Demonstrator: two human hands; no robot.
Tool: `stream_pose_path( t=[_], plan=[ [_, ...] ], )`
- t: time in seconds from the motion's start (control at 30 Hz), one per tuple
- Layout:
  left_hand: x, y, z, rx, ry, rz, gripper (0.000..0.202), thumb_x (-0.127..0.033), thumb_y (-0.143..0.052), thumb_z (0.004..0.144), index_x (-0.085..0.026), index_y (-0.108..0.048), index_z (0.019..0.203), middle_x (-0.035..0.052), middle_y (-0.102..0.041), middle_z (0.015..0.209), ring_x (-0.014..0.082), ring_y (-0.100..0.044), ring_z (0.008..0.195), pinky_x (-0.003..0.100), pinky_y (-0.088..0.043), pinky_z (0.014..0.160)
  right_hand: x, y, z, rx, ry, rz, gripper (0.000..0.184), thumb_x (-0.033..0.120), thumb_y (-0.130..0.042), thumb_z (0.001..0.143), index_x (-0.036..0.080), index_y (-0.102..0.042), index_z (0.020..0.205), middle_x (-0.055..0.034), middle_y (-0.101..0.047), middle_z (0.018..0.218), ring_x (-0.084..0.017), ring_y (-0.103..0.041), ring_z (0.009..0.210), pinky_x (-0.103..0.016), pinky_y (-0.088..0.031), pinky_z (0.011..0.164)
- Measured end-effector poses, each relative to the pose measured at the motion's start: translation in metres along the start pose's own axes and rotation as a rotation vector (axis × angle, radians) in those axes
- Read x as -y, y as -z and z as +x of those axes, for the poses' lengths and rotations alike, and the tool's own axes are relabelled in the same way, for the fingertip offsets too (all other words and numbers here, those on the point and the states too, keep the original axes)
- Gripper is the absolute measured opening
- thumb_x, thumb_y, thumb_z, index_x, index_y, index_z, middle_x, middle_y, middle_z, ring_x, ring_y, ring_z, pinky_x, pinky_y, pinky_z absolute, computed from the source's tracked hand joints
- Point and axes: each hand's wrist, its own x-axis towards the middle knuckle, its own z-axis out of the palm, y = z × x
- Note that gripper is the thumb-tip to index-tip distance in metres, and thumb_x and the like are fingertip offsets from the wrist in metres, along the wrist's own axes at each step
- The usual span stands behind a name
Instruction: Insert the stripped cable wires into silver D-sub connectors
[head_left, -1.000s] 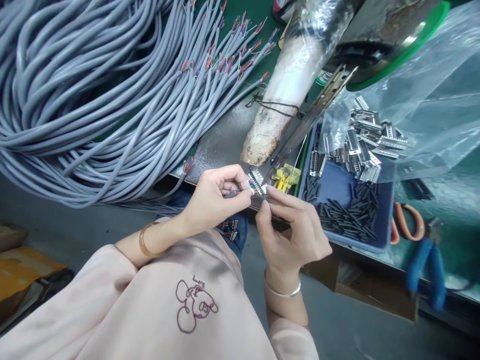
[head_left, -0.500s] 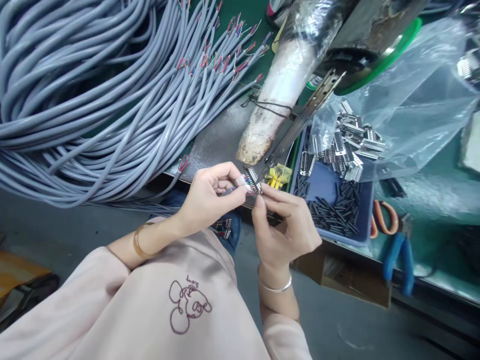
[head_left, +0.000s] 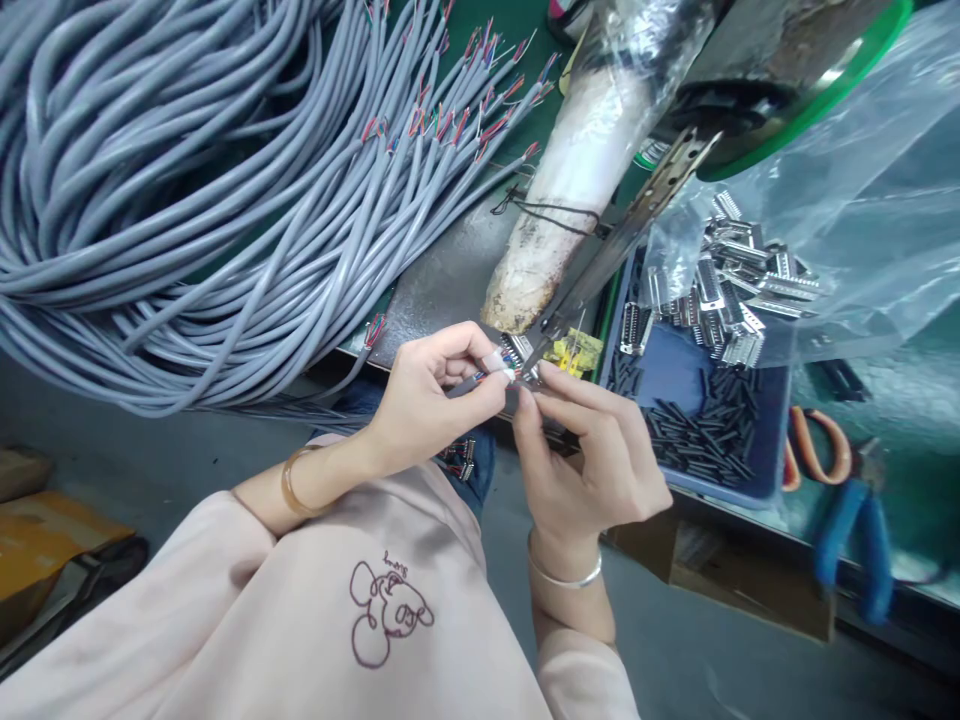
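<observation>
My left hand [head_left: 427,395] pinches the stripped end of a grey cable [head_left: 465,385], its coloured wires fanned toward a small metal connector [head_left: 519,357]. My right hand [head_left: 592,450] is closed on that connector from the right, thumb and forefinger pressed on it. Both hands meet at the bench's front edge, just below the tip of a soldering iron [head_left: 551,325] that slants down from a wrapped white handle [head_left: 570,190]. A yellow block [head_left: 574,352] sits just behind the connector.
A big bundle of grey cables [head_left: 187,190] with stripped coloured ends fills the left. A blue tray [head_left: 750,480] at right holds black sleeves [head_left: 697,430] and metal connectors [head_left: 727,290] under a clear bag [head_left: 862,180]. Blue-handled pliers [head_left: 855,530] and red-handled cutters [head_left: 821,450] lie beyond.
The hands stay together at the connector; the fingers shift slightly on the wires, and the view swings a little left and back.
</observation>
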Motion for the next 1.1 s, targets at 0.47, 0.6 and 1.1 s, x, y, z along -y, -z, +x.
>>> stream_pose_path(
  t=[0.47, 0.6, 1.1],
  plan=[
    [-0.002, 0.014, -0.008, 0.322, 0.401, -0.237, 0.026, -0.032, -0.084, 0.074, -0.015, -0.064, 0.075, -0.0037, -0.059, 0.058, 0.0046, -0.048, 0.041, 0.017, -0.038, 0.041, -0.024, 0.013, -0.032, 0.021, 0.054, 0.33, 0.022, 0.015, -0.064, 0.091, 0.021, -0.052, 0.075, -0.0074, -0.079, 0.116, -0.017, -0.079, 0.078, -0.026, -0.061, 0.058],
    [-0.005, 0.016, -0.016, 0.368, 0.352, -0.235, 0.025, -0.034, -0.083, 0.077, -0.014, -0.067, 0.078, 0.0009, -0.064, 0.082, 0.0039, -0.054, 0.047, 0.017, -0.043, 0.043, -0.023, 0.008, -0.037, 0.036, 0.046, 0.302, 0.021, 0.015, -0.066, 0.091, 0.021, -0.053, 0.077, -0.0056, -0.081, 0.098, -0.013, -0.075, 0.071, -0.022, -0.056, 0.057],
    [0.002, 0.024, -0.039, 0.346, 0.225, -0.113, 0.021, -0.029, -0.076, 0.087, -0.014, -0.071, 0.1, 0.0002, -0.068, 0.065, 0.0101, -0.065, 0.057, 0.018, -0.055, 0.055, 0.005, 0.022, -0.015, 0.086, -0.434, 0.237, 0.014, 0.027, -0.068, 0.094, 0.021, -0.06, 0.084, 0.0068, -0.063, 0.068, -0.007, -0.06, 0.051, -0.018, -0.046, 0.049]
  ],
)
